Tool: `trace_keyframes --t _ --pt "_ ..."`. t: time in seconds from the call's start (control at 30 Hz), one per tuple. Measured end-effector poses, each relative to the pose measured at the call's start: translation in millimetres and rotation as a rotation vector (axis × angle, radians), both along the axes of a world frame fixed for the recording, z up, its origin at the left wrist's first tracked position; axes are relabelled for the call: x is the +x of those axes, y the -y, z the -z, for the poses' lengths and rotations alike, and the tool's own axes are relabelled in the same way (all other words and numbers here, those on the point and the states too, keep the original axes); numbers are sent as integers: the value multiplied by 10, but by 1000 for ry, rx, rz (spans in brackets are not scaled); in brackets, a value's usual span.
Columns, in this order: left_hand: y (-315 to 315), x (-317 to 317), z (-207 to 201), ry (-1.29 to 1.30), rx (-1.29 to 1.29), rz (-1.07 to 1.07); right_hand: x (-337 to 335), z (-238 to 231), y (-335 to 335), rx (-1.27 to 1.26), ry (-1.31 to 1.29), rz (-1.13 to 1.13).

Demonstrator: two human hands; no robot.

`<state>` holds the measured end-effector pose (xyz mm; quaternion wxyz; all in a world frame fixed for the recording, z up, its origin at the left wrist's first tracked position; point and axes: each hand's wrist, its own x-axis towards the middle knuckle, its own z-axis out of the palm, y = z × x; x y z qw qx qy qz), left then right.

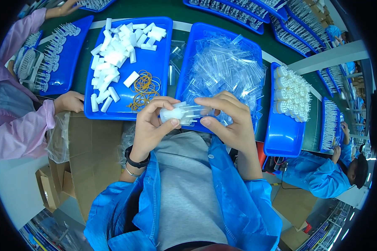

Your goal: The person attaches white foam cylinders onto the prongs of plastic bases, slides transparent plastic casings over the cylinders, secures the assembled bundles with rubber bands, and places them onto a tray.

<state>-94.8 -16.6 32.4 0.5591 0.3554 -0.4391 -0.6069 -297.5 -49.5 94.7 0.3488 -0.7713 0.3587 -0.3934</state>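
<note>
My left hand (153, 123) is closed around a white plastic part (176, 113) with a rounded body and thin prongs pointing right. Between the thumb and fingers of my right hand (232, 119) is a clear plastic sleeve (205, 111). The sleeve lies at the prong ends and seems to go around them; how far is hard to tell. Just beyond my hands stands a blue tray (181, 79) heaped with clear plastic sleeves (228, 62). Left of it, another blue tray (161, 60) carries white foam-like blocks (115, 52) and tan rubber bands (144, 90).
To the right, a blue tray (284, 140) holds rows of white pronged parts (291, 94). A co-worker's hand (71, 101) rests by the left tray, near a cardboard box (94, 154). Further blue trays (71, 71) line the green table. Another person (322, 171) works at right.
</note>
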Motion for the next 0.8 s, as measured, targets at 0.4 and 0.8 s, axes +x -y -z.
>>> trace_keyframes --t 0.4,0.8 --pt "12 -50 1 213 -155 -75 -94 2 -48 1 -77 33" --pt "-13 -93 -32 453 -160 -128 -127 48 -46 -84 -86 -11"
